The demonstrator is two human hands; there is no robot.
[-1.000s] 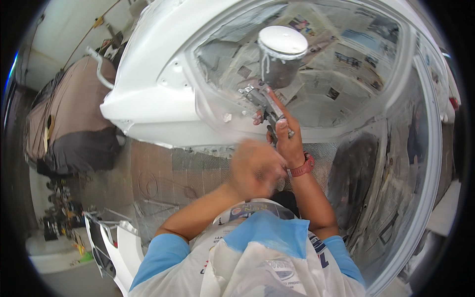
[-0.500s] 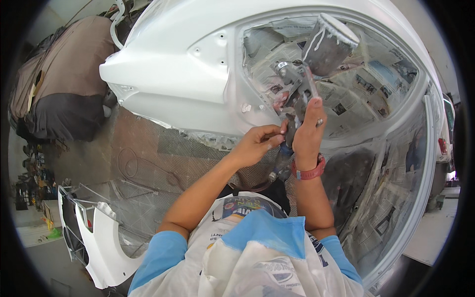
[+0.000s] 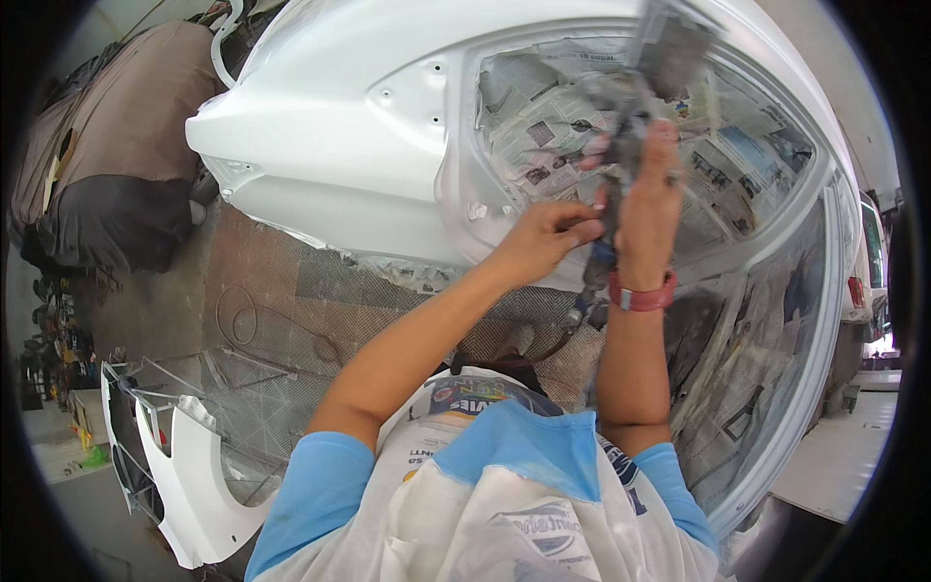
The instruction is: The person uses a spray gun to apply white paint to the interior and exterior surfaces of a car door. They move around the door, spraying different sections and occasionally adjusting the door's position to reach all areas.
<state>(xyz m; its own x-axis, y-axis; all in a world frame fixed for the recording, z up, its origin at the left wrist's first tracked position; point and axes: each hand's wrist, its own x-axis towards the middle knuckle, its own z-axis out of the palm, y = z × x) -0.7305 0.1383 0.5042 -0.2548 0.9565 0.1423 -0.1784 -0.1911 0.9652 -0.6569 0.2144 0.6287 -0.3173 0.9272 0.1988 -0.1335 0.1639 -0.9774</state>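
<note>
My right hand (image 3: 652, 199), a red watch on its wrist, is wrapped round a grey spray gun (image 3: 623, 165). The gun's cup (image 3: 674, 50) stands toward the far side, blurred by motion. Close by, my left hand (image 3: 555, 238) is closed, its thumb and fingertips pinched at the gun's handle; what they grip there is hidden. A hose (image 3: 561, 339) hangs from a fitting at the lower end of the handle. Beyond my hands lies a white car body (image 3: 320, 145), its window opening masked with newspaper (image 3: 737, 184).
A white fender (image 3: 199, 495) rests on a wire stand at the lower left. Covered bulky things (image 3: 116, 155) stand at the far left. On the floor lies a looped hose (image 3: 257, 330). Papered door framing (image 3: 810, 388) curves down the right side.
Both hands and the spray gun have moved away from me and slightly right. The cup has swung farther off, near the upper edge of the window opening.
</note>
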